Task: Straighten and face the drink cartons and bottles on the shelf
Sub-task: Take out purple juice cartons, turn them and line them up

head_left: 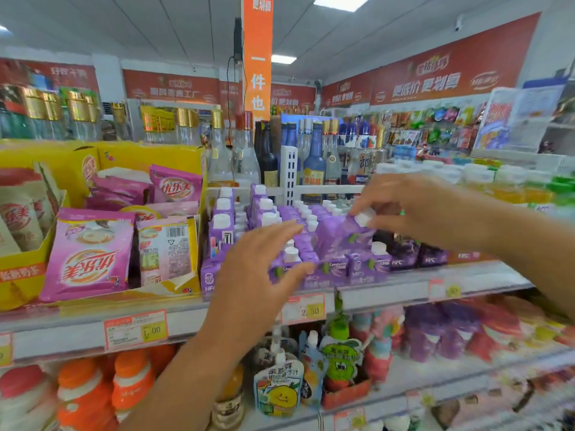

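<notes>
On the shop shelf [389,290] in front of me, my right grip [413,209] pinches one purple carton [345,237] by its white-capped top; the carton leans, tilted among the others. Left of that grip, rows of purple cartons [298,213] run back to a white divider [288,169]. My left grip [258,269] is spread flat, fingers straight, over the front row; blur keeps me from telling whether it touches. Further left of it stands a yellow display box [174,157] holding pink sachets [87,253]. Below both grips, price tags [303,309] line the shelf rim, and beneath that are orange bottles [130,377] and juice pouches [278,387]. Beyond the grips stand glass bottles [314,163]. Overhead hangs an orange banner [258,57], red banners [435,76] line the walls, and ceiling lights [342,0] glow.
</notes>
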The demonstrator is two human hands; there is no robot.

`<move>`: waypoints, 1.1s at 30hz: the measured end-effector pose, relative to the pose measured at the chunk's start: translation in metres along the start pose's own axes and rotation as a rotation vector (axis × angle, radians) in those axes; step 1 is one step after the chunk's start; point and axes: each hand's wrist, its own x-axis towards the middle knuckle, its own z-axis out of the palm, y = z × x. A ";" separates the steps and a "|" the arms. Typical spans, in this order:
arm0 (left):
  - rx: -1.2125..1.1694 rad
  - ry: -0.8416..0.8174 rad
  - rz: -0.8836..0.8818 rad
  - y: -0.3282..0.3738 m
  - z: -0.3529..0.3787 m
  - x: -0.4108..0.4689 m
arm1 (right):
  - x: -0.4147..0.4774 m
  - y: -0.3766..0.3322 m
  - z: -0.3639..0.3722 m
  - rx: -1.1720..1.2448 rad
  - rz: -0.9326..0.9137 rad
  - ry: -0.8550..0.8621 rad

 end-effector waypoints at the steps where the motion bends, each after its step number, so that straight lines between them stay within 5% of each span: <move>1: 0.116 0.059 0.061 -0.009 -0.003 0.006 | 0.009 0.006 -0.005 -0.071 0.020 0.016; 8: 0.491 0.093 0.216 -0.053 -0.018 0.041 | 0.080 0.038 0.004 -0.302 0.089 -0.159; 33: 0.382 0.129 0.243 -0.078 0.000 0.038 | 0.122 0.055 0.043 -0.456 0.177 -0.430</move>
